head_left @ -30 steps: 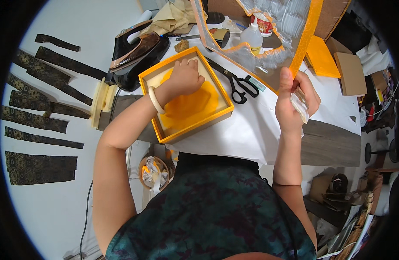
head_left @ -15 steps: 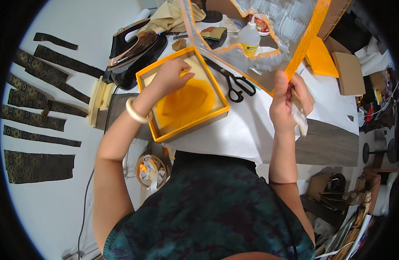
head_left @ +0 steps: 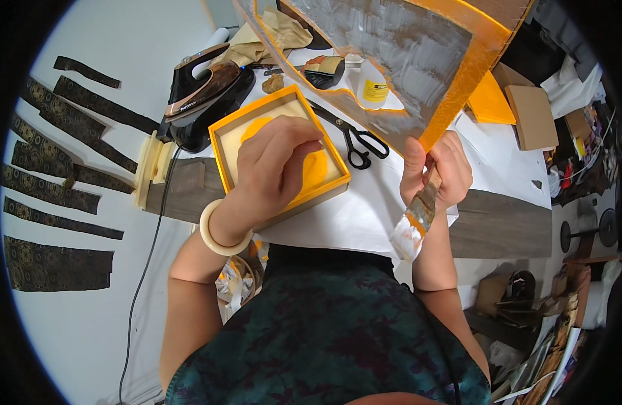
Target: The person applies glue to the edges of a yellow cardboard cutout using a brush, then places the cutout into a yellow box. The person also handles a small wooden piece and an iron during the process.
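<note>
My left hand [head_left: 274, 158], a cream bangle on its wrist, is raised over an open yellow-rimmed box [head_left: 231, 177]. Its fingers curl in toward the thumb; anything between them is hidden. Inside the box, a yellow patch [head_left: 315, 169] shows on the pale bottom around my hand. My right hand [head_left: 438, 169] pinches the lower corner of a grey, white-smeared panel [head_left: 419, 64] with orange edges and a ragged opening. The same hand holds a flat brush [head_left: 419, 217], its white-coated bristles pointing down toward me.
Black scissors [head_left: 358, 138] lie right of the box. A white bottle [head_left: 375, 89] shows through the panel's opening. An iron [head_left: 206, 91] stands at the back left. Dark patterned strips [head_left: 58, 260] are spread on the left. Orange sheets [head_left: 490, 100] and cardboard [head_left: 535, 116] lie right.
My left hand has lifted up out of the box toward me, its fingers curled. My right hand has moved slightly left and nearer, the brush swinging left and the panel tilting.
</note>
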Demonstrator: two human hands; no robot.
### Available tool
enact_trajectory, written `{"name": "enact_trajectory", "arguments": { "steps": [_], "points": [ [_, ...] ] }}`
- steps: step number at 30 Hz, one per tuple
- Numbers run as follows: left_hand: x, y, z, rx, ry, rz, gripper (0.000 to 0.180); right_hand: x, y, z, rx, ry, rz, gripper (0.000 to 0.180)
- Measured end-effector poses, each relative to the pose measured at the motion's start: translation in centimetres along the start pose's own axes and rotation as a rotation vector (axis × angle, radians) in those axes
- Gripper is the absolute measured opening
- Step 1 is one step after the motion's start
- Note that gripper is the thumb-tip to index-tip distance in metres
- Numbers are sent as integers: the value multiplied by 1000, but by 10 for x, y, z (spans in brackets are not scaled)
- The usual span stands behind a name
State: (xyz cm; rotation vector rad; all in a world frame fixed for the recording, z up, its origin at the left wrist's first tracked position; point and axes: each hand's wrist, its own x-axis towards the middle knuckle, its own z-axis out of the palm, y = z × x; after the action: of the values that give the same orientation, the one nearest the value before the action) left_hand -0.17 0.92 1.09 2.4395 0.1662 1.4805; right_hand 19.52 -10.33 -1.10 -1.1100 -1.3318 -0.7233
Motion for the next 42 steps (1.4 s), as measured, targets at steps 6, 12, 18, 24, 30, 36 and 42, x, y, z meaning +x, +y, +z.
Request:
{"name": "enact_trajectory", "arguments": {
  "steps": [6, 12, 18, 24, 30, 36, 42],
  "points": [
    [-7, 3, -6, -51, 12, -135, 6, 2, -4, -3, 10, 2, 104, 16],
    [-34, 1, -30, -5, 38, -372, 6, -4, -8, 10, 135, 65, 356, 19],
    [-111, -15, -115, -64, 426, -664, 21, -5, -17, 23, 553, 93, 606, 21],
    [-292, 7, -208, 277, 658, -1292, 15, -12, -27, 55, 655, 123, 711, 20],
    [-399, 33, -208, 259, 826, -1474, 23, -17, -55, 77, 852, 80, 699, 18],
    [-373, 30, -190, -443, 1170, -1267, 23, -22, -65, 86, 840, 44, 747, 22],
    [-371, 22, -196, -368, 1160, -1398, 16, -32, -56, 84, 780, 48, 734, 21]
  ]
}}
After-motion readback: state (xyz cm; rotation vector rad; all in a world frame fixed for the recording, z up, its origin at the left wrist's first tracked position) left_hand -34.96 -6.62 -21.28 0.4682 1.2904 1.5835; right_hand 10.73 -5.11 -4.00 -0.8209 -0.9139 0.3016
